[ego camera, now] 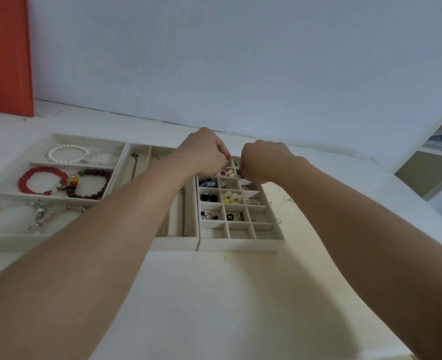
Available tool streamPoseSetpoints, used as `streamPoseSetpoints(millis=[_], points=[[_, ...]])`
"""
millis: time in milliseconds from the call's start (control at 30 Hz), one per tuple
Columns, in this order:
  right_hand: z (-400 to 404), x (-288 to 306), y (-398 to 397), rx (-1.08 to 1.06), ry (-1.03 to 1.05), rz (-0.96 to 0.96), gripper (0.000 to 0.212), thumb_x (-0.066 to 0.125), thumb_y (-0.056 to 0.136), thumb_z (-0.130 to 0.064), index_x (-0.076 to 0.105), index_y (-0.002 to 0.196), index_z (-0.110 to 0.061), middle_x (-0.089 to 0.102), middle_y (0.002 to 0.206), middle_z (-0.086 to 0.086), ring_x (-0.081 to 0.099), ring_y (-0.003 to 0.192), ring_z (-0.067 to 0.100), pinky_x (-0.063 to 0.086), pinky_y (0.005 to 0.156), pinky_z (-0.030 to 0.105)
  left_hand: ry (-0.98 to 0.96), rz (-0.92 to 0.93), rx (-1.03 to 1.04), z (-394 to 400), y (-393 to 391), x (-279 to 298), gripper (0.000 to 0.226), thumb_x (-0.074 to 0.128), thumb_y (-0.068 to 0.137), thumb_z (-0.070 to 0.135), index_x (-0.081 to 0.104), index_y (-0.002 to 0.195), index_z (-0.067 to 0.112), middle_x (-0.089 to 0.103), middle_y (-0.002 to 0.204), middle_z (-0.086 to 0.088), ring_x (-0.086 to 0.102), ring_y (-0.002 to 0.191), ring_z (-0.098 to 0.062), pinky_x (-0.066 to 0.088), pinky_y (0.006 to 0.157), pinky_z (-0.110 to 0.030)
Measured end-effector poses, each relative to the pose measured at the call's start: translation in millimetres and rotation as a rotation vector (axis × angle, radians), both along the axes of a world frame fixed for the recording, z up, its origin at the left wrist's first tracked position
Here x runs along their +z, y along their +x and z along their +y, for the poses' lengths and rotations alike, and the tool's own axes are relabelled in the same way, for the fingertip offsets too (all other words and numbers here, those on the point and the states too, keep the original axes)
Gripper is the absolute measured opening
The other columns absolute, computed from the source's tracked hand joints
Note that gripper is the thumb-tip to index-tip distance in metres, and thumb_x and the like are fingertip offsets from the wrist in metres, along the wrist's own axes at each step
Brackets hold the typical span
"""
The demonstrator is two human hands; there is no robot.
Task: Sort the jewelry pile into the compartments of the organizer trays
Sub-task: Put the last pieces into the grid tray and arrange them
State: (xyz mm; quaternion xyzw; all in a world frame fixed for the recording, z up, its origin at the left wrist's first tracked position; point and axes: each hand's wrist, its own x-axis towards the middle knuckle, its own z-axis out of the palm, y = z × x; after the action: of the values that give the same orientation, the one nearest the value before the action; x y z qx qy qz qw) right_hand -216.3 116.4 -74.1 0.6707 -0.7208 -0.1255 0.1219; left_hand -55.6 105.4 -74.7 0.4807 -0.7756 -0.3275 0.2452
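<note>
Hands are held close together over the far compartments of the grid tray (240, 242): the left hand (204, 152) is curled with fingertips pointed down, the right hand (262, 162) likewise curled, and what either pinches cannot be told. Earrings and rings are seen sorted in the grid tray's cells, black studs (209, 197) among them. Left of the grid tray, a long-slot tray (178, 240) is set, and beyond it a bracelet tray (33, 241) where a red bead bracelet (42, 180) and a pearl bracelet (68, 154) are kept.

Both hands' fingertips hidden; far grid tray (240, 245) compartments covered.
</note>
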Motion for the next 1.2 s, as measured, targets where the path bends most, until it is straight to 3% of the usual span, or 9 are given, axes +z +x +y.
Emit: streamPoseSetpoints(millis=[100, 167, 267, 433, 700, 867, 1067, 1200], points=[[-6, 4, -2, -0.03, 0.016, -0.087, 0.016, 0.063, 0.089, -0.026, 0.07, 0.103, -0.024, 0.066, 0.088, -0.003, 0.063, 0.08, 0.02, 0.043, 0.062, 0.029, -0.008, -0.015, 0.002, 2, 0, 0, 0.024, 0.066, 0.089, 0.009, 0.072, 0.083, 0.032, 0.07, 0.102, 0.008, 0.064, 0.1, -0.013, 0.047, 0.082, -0.024], [-10, 15, -8, -0.034, -0.006, -0.161, 0.014, 0.067, 0.087, -0.027, 0.074, 0.099, -0.028, 0.069, 0.093, -0.005, 0.066, 0.087, 0.02, 0.046, 0.067, 0.03, -0.007, -0.019, -0.001, 2, 0, 1, 0.024, 0.066, 0.089, 0.009, 0.072, 0.082, 0.032, 0.071, 0.102, 0.007, 0.064, 0.1, -0.013, 0.047, 0.082, -0.024], [-10, 28, -17, 0.025, -0.014, -0.205, 0.009, 0.074, 0.085, -0.03, 0.074, 0.081, -0.038, 0.069, 0.089, -0.01, 0.066, 0.087, 0.018, 0.044, 0.067, 0.029, -0.007, -0.038, -0.004, 1, 0, 1, 0.024, 0.067, 0.089, 0.01, 0.071, 0.08, 0.033, 0.072, 0.101, 0.007, 0.065, 0.098, -0.013, 0.05, 0.081, -0.025], [-9, 23, -18, 0.094, 0.03, -0.135, 0.005, 0.08, 0.081, -0.039, 0.076, 0.084, -0.038, 0.069, 0.088, -0.011, 0.065, 0.087, 0.015, 0.043, 0.064, 0.028, -0.009, -0.055, -0.026, 1, -3, -2, 0.02, 0.067, 0.091, 0.011, 0.072, 0.084, 0.03, 0.07, 0.102, 0.007, 0.063, 0.097, -0.013, 0.044, 0.078, -0.023], [-11, 21, -18, 0.072, 0.125, -0.1, 0.007, 0.075, 0.085, -0.04, 0.076, 0.092, -0.041, 0.07, 0.094, -0.01, 0.065, 0.095, 0.019, 0.049, 0.071, 0.031, -0.016, -0.091, -0.033, 0, -4, -6, 0.02, 0.065, 0.091, 0.012, 0.078, 0.093, 0.026, 0.073, 0.106, 0.005, 0.062, 0.096, -0.013, 0.044, 0.078, -0.023], [-10, 15, -10, 0.088, 0.133, 0.004, 0.019, 0.066, 0.091, -0.041, 0.074, 0.104, -0.03, 0.07, 0.095, -0.005, 0.066, 0.09, 0.02, 0.051, 0.07, 0.031, -0.02, -0.101, -0.036, -1, -5, -6, 0.02, 0.066, 0.09, 0.012, 0.079, 0.093, 0.026, 0.073, 0.107, 0.005, 0.063, 0.098, -0.014, 0.045, 0.08, -0.023], [-12, 11, -1, 0.021, 0.122, 0.024, 0.008, 0.061, 0.089, -0.024, 0.061, 0.083, -0.019, 0.061, 0.079, 0.0, 0.059, 0.07, 0.02, 0.042, 0.056, 0.027, -0.025, -0.104, -0.039, -2, -4, -5, 0.021, 0.066, 0.09, 0.012, 0.079, 0.098, 0.026, 0.073, 0.111, 0.003, 0.064, 0.105, -0.016, 0.047, 0.086, -0.024], [-16, 22, -5, 0.046, 0.031, -0.065, 0.011, 0.064, 0.087, -0.027, 0.072, 0.095, -0.026, 0.068, 0.093, -0.003, 0.066, 0.086, 0.022, 0.052, 0.071, 0.033, -0.041, -0.073, -0.03, -1, -4, -4, 0.024, 0.064, 0.091, 0.008, 0.079, 0.097, 0.025, 0.073, 0.111, 0.004, 0.064, 0.102, -0.015, 0.046, 0.081, -0.024]])
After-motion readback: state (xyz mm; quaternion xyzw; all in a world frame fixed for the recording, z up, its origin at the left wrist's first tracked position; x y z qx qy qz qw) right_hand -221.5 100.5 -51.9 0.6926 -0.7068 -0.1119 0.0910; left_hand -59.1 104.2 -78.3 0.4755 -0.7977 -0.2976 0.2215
